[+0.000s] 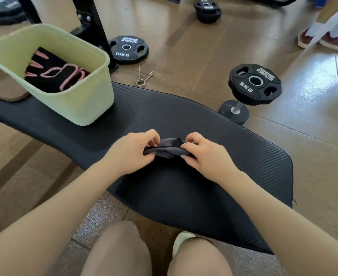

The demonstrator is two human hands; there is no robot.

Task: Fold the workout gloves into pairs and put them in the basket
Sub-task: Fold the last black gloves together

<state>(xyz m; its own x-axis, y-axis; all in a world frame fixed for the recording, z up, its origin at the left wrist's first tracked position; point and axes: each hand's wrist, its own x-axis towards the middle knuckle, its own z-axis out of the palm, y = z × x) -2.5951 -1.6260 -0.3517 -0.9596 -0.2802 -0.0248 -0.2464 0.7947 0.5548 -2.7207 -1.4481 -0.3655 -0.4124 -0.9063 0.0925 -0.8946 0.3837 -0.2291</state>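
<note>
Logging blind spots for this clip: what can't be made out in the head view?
- Dark gloves: left hand and right hand cover both ends; one glove or two, unclear.
- Basket: near wall hides the lower part of the pink-trimmed gloves.
- Top-left weight plate: cut off by the edge.

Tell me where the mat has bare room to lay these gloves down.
The mat is bare between the basket and both hands, and along its right end toward the 5 kg plate. It is crowded only at the far left, where the basket sits holding pink-trimmed gloves.
</note>
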